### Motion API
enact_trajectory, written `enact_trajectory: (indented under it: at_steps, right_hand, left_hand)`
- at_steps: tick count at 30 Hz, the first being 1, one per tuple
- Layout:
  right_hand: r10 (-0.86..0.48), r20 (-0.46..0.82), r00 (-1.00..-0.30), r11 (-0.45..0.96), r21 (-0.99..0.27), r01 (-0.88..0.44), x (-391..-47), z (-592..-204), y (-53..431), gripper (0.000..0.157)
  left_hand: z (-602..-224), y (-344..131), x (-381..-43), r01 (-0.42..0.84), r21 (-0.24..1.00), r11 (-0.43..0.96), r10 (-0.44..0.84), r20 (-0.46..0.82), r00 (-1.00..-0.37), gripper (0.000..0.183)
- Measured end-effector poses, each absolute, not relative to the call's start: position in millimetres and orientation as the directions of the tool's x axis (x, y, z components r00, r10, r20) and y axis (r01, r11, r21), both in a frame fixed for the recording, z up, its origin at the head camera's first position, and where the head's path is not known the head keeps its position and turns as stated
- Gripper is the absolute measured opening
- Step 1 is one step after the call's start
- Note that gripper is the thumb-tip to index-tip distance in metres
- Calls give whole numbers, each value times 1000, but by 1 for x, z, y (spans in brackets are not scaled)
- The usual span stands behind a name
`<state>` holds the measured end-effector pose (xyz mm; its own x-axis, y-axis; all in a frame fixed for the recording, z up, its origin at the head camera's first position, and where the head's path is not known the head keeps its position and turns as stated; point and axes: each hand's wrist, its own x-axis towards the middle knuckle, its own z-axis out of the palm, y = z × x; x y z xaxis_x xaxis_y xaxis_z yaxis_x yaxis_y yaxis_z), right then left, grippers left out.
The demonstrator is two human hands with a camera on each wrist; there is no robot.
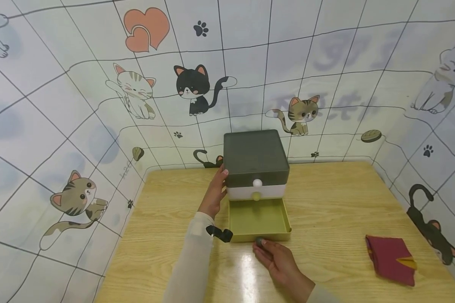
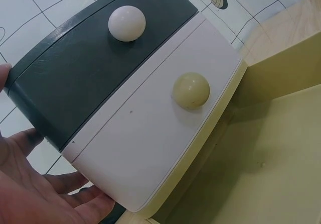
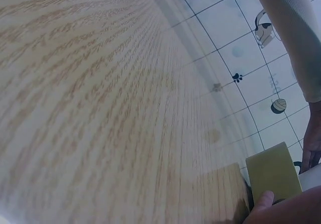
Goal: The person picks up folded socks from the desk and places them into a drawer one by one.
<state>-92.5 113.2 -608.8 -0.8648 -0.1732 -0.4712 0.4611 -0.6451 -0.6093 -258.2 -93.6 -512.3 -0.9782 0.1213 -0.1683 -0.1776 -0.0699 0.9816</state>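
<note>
A small box of stacked drawers [image 1: 255, 155] has a dark grey top level, a white middle drawer [image 2: 135, 113] and a yellow-green bottom drawer [image 1: 259, 216]. The bottom drawer is pulled well out, and its bare floor shows. My left hand [image 1: 214, 191] lies along the box's left side, with fingers [image 2: 75, 184] spread against the grey and white levels. At the front of the bottom drawer, my right hand [image 1: 280, 263] pinches its dark round knob [image 1: 259, 241] between thumb and fingers. Above it are a white knob [image 2: 127, 23] and a yellow-green knob [image 2: 191, 91].
A folded maroon cloth [image 1: 392, 260] with a yellow patch lies at the right of the wooden table [image 1: 326, 210]. Walls covered with cat drawings [image 1: 193, 88] and grid lines rise behind and beside the table. The box stands near the back edge.
</note>
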Motion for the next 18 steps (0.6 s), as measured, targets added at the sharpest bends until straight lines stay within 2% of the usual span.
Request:
enact_trajectory:
  at_steps: [12, 18]
  right_hand:
    - [-238, -462, -854, -620, -604, 500, -93, -610, 116, 28]
    - [-224, -451, -864, -573, -656, 491, -88, -607, 124, 38]
  left_hand:
    - [-512, -93, -258, -195, 979, -56, 105, -188, -977, 75]
    - [-511, -93, -257, -187, 981, -55, 109, -180, -978, 76]
